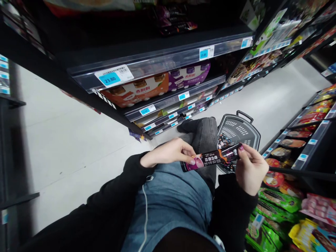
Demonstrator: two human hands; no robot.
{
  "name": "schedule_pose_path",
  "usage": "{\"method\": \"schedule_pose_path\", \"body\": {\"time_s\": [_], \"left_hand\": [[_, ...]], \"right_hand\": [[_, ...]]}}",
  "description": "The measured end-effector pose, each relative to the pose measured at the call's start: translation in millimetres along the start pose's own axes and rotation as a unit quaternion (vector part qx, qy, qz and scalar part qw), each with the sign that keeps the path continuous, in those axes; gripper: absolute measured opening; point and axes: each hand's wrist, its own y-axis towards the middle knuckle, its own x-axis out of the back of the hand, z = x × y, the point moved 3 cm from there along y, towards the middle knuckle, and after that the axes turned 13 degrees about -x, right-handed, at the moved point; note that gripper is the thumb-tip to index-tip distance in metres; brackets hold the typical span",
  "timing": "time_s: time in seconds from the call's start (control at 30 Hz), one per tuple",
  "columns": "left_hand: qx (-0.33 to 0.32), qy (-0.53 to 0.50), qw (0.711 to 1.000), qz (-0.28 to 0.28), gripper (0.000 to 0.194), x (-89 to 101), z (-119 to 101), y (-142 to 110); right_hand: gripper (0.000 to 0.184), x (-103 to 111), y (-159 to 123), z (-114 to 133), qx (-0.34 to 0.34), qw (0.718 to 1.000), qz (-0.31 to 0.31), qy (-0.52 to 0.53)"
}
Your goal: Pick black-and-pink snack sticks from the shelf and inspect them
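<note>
A long dark snack stick packet [213, 158] with a purple end is held level in front of me, over my lap. My left hand [168, 153] pinches its purple end with thumb and fingers. My right hand [250, 168] grips the other end, fingers closed round it. Just beyond the packet a black plastic shopping basket [245, 130] stands on the floor with some packets inside.
Dark shelving [147, 66] with price tags and orange and purple boxes [154, 87] runs across the upper view. Another shelf unit [301, 164] of bagged snacks stands at the right. Pale floor [68, 140] lies to the left and between the shelves.
</note>
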Motion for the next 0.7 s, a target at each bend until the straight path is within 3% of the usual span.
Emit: {"method": "schedule_pose_path", "body": {"time_s": [0.17,0.3,0.37,0.43,0.5,0.57,0.63,0.7], "left_hand": [[0.005,0.029,1.000,-0.006,0.026,6.3,-9,-5],[-0.001,-0.004,1.000,-0.029,0.025,11.6,-5,-6],[-0.010,-0.077,0.996,-0.041,0.028,12.3,0,-6],[-0.008,-0.205,0.978,-0.024,0.040,7.9,7,-6],[0.015,-0.332,0.943,0.027,0.053,-1.6,13,-6],[0.040,-0.394,0.915,0.073,0.058,-11.8,17,-4],[0.045,-0.381,0.921,0.065,0.052,-17.1,21,0],[0.036,-0.331,0.943,0.010,0.046,-17.1,22,5]], "right_hand": [[0.024,-3,-1,-4,-0.025,1.000,0.008,0.012],[0.020,-8,-5,2,0.036,0.999,0.015,0.004],[0.016,-12,-9,5,0.071,0.997,0.035,0.003],[0.014,-17,-14,8,0.097,0.993,0.060,0.003],[0.013,-21,-18,10,0.129,0.987,0.093,0.013],[0.014,-25,-22,12,0.160,0.975,0.147,0.038],[0.011,-26,-23,13,0.186,0.959,0.208,0.054],[0.010,-24,-23,14,0.206,0.948,0.238,0.044]]}}
